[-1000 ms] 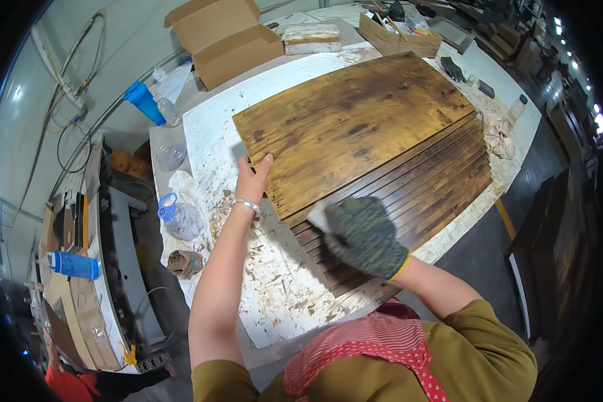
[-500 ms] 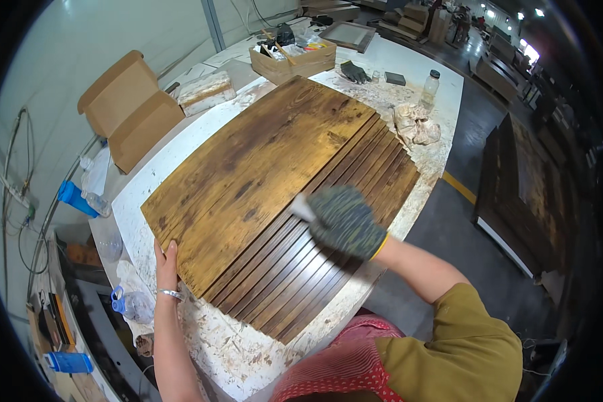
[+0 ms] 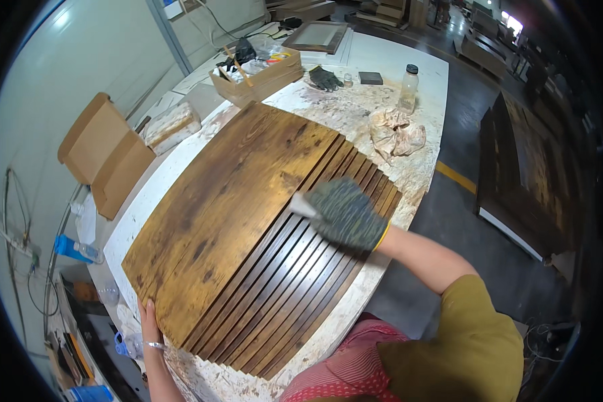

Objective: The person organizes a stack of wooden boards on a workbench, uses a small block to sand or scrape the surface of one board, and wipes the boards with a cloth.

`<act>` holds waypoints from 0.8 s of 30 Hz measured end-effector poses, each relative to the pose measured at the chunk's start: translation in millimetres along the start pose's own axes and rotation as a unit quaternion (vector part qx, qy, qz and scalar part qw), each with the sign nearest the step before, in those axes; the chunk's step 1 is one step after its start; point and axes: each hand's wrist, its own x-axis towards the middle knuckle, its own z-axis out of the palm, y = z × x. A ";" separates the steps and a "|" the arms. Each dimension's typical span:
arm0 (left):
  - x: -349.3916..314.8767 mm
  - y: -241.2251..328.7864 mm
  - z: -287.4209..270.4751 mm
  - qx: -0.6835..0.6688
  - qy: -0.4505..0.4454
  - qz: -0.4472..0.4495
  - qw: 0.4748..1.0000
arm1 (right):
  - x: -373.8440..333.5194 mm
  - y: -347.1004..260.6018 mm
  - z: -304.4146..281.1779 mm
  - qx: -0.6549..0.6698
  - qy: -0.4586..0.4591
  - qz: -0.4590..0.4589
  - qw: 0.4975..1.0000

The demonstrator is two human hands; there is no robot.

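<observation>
Holding a white pad (image 3: pixel 302 205) on stacked boards (image 3: pixel 214 214): gloved right hand (image 3: pixel 345 213), curled closed; bare left hand (image 3: pixel 149 323) touching their edge, grip unclear.

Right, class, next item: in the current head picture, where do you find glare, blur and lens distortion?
Head view: pale glare lies across the dark boards; the gloved right hand and the white pad it holds look slightly blurred; the white table has bowed edges, and the picture's corners fall to black; a distant light at upper right is washed out.
</observation>
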 end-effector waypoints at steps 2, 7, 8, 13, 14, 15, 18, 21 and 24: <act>-4.3 -1.3 -3.9 0.017 0.034 -0.034 0.999 | 15.3 42.2 -14.5 0.044 -0.144 0.157 0.976; 11.1 -11.2 -8.9 0.080 0.045 -0.025 0.995 | -7.3 157.8 -5.7 -0.103 0.116 0.197 0.968; 12.6 -10.0 -7.3 0.084 0.039 -0.024 0.995 | -11.3 159.3 -7.5 -0.103 0.116 0.199 0.968; -4.5 1.7 -6.5 -0.009 0.001 -0.044 0.999 | 0.7 76.8 5.2 -0.023 0.125 0.003 0.992; -4.0 2.9 -5.3 -0.027 -0.010 -0.049 0.998 | 2.2 80.1 1.3 -0.021 0.125 0.005 0.992; -3.6 3.7 -6.2 -0.023 -0.004 -0.049 0.999 | 9.5 87.0 -2.4 -0.031 0.032 0.115 0.992; 0.7 6.4 7.4 -0.021 0.019 -0.069 0.997 | -9.8 138.3 -11.8 -0.083 0.048 0.225 0.970; -3.9 9.8 8.0 -0.022 0.006 -0.054 0.998 | -27.3 143.1 -8.9 -0.015 0.106 0.237 0.966; -13.7 19.5 11.4 -0.025 0.011 -0.062 0.998 | -21.9 75.4 -19.2 0.066 0.083 0.133 0.985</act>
